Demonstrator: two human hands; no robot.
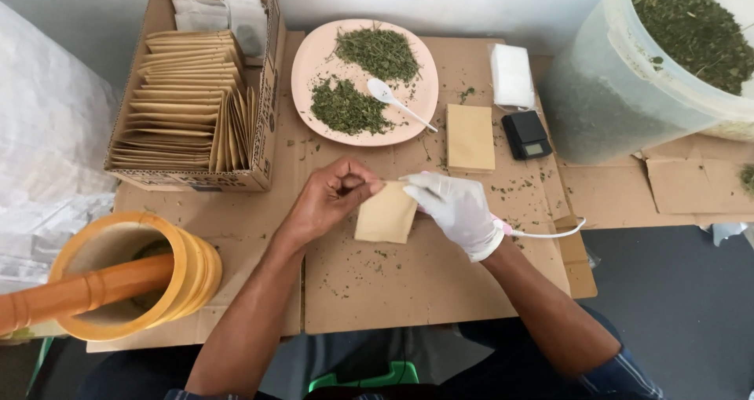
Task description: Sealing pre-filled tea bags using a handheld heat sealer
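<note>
- Mortar and box of packets far left on the counter.
- My left hand pinches the tan packet at its top edge, mid-counter.
- My gloved right hand grips its right side.
- Packet looks light and limp; I judge the edges safest to hold.

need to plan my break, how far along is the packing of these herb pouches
Done: a box holds many tan pouches standing in rows, though whether they are filled cannot be told. In hand: the left hand and the gloved right hand both hold one tan pouch at its top edge. Left: two piles of dried herb on the pink plate, a flat pouch stack, and a large tub of herb.
</note>
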